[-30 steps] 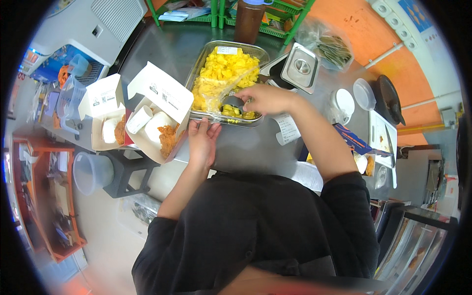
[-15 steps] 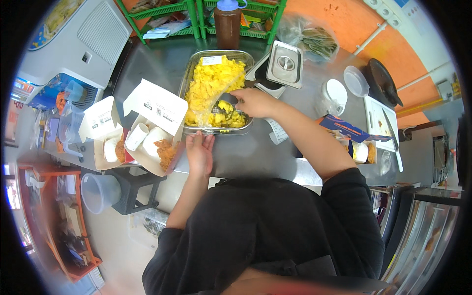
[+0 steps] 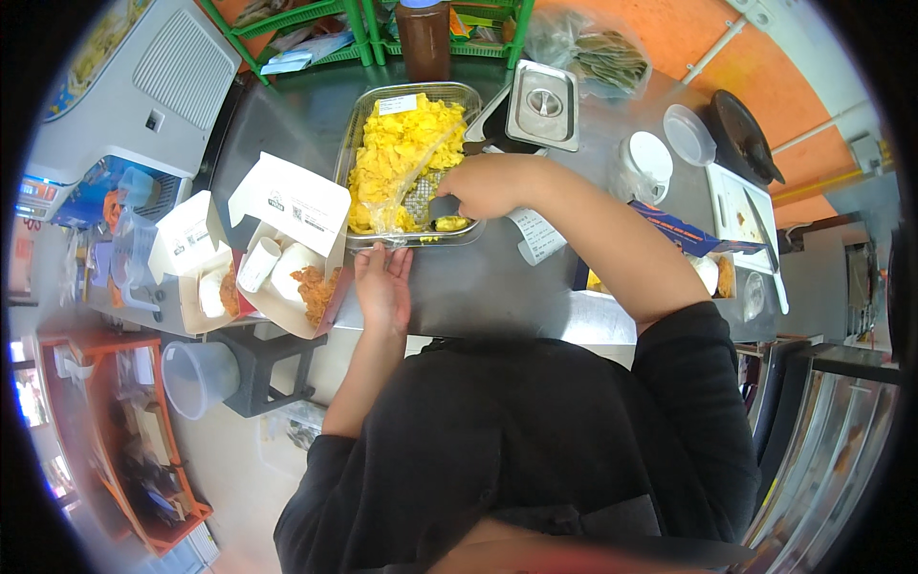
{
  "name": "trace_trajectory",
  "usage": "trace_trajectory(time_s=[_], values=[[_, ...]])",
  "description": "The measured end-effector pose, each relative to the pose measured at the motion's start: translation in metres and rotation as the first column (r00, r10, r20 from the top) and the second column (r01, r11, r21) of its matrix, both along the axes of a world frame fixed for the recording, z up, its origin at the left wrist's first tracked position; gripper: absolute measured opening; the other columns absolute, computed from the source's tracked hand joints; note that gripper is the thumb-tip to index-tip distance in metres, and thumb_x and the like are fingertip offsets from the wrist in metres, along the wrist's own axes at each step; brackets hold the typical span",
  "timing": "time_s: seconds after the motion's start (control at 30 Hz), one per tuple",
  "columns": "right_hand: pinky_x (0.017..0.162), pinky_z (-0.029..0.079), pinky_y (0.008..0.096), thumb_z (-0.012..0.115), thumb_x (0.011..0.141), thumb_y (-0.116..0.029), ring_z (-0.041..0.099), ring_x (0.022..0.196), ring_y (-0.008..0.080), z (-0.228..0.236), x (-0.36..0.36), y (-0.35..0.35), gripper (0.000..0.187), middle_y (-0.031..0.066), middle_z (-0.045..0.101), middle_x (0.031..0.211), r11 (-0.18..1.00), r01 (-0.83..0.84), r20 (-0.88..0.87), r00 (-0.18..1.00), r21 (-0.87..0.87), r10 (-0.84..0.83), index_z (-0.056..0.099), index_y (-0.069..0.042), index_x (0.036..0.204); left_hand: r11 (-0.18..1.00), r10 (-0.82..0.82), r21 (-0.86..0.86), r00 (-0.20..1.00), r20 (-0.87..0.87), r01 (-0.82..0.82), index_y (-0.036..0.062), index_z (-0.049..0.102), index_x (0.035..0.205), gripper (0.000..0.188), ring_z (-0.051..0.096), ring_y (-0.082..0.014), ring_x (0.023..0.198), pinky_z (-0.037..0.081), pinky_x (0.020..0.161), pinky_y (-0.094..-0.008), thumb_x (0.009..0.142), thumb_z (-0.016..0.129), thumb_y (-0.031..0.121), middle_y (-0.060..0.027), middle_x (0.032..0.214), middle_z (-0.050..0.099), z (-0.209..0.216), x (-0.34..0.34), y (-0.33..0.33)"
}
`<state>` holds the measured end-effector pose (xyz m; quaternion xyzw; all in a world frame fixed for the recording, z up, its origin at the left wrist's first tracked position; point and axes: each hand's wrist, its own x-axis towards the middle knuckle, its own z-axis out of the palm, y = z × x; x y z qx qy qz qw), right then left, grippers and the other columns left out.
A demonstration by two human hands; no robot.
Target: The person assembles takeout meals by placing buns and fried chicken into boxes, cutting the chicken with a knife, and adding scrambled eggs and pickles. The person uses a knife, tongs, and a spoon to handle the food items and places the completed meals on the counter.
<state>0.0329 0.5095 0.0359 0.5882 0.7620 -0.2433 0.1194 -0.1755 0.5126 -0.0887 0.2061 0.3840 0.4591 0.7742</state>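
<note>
A clear plastic tray (image 3: pixel 474 94) of yellow scrambled egg (image 3: pixel 397 153) lies on the steel counter, with clear film partly across it. My left hand (image 3: pixel 382 290), palm up, holds the tray's near rim with its fingertips. Over the tray's right side my right hand (image 3: pixel 492 185) is closed around a dark spoon (image 3: pixel 445 207), whose lower part is down in the tray. Some egg sits beside the spoon in the near right corner. The tray's patterned bottom shows through around it. My fingers hide most of the spoon's handle.
Two open food boxes (image 3: pixel 290 203) with rice and fried chicken stand left. A lidded steel container (image 3: pixel 543 105), a paper slip (image 3: pixel 537 237) and a dark blue box (image 3: pixel 674 230) are right. A knife (image 3: pixel 762 230) rests on a white board. Behind are a sauce bottle (image 3: pixel 424 43) and green racks (image 3: pixel 368 33).
My right hand has moved down and nearer within the tray with the spoon. Egg in the near right part has shifted, baring more tray bottom. My left hand stays at the rim.
</note>
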Motion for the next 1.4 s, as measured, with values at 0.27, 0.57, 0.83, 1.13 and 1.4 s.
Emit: trace_trajectory(time_s=[0.27, 0.57, 0.83, 1.13, 1.4], values=[[0.051, 0.046, 0.0293, 0.059, 0.081, -0.018, 0.058, 0.054, 0.0143, -0.023, 0.017, 0.005, 0.027, 0.0072, 0.059, 0.065, 0.859, 0.385, -0.455, 0.732, -0.337, -0.507, 0.062, 0.001, 0.1, 0.999, -0.043, 0.01, 0.999, 0.02, 0.043, 0.0096, 0.043, 0.095, 0.007, 0.058, -0.0193, 0.086, 0.044, 0.092, -0.0403, 0.095, 0.049, 0.012, -0.0039, 0.089, 0.053, 0.007, 0.003, -0.004], [0.046, 0.045, 0.026, 0.058, 0.085, -0.016, 0.053, 0.05, 0.0112, -0.055, 0.02, -0.015, 0.031, 0.0066, 0.059, 0.075, 0.676, 0.589, -0.693, 0.253, -0.444, -0.675, 0.058, 0.002, 0.111, 0.999, -0.032, 0.001, 0.999, 0.004, 0.032, 0.0097, 0.042, 0.092, 0.008, 0.057, -0.0199, 0.089, 0.043, 0.094, -0.0402, 0.095, 0.048, 0.014, -0.0047, 0.092, 0.051, -0.008, -0.001, -0.006], [0.044, 0.043, 0.0255, 0.057, 0.086, -0.01, 0.051, 0.048, 0.0113, -0.066, -0.003, -0.032, 0.044, 0.0119, 0.062, 0.099, 0.646, 0.726, -0.707, 0.329, -0.234, -0.626, 0.046, 0.005, 0.125, 1.0, -0.016, -0.021, 1.0, -0.022, 0.015, 0.0107, 0.043, 0.09, 0.01, 0.058, -0.0176, 0.085, 0.044, 0.092, -0.0385, 0.095, 0.049, 0.016, -0.0044, 0.089, 0.054, -0.029, -0.003, -0.01], [0.045, 0.043, 0.0275, 0.054, 0.087, -0.01, 0.052, 0.048, 0.0121, -0.08, -0.001, -0.037, 0.038, 0.0094, 0.064, 0.088, 0.594, 0.737, -0.727, 0.209, -0.323, -0.654, 0.049, 0.004, 0.122, 0.999, -0.035, 0.009, 0.998, -0.053, 0.035, 0.0116, 0.044, 0.091, 0.009, 0.059, -0.0157, 0.082, 0.046, 0.09, -0.0373, 0.095, 0.05, 0.017, -0.0037, 0.089, 0.057, -0.032, -0.005, -0.008], [0.044, 0.042, 0.0242, 0.054, 0.088, -0.01, 0.049, 0.046, 0.0094, -0.081, -0.003, -0.045, 0.035, 0.0041, 0.059, 0.075, 0.564, 0.712, -0.726, 0.112, -0.417, -0.679, 0.052, 0.002, 0.121, 0.999, -0.039, 0.018, 0.997, -0.065, 0.04, 0.0115, 0.044, 0.094, 0.009, 0.059, -0.0161, 0.084, 0.046, 0.09, -0.0374, 0.095, 0.05, 0.018, -0.0038, 0.09, 0.057, -0.033, -0.006, -0.009]])
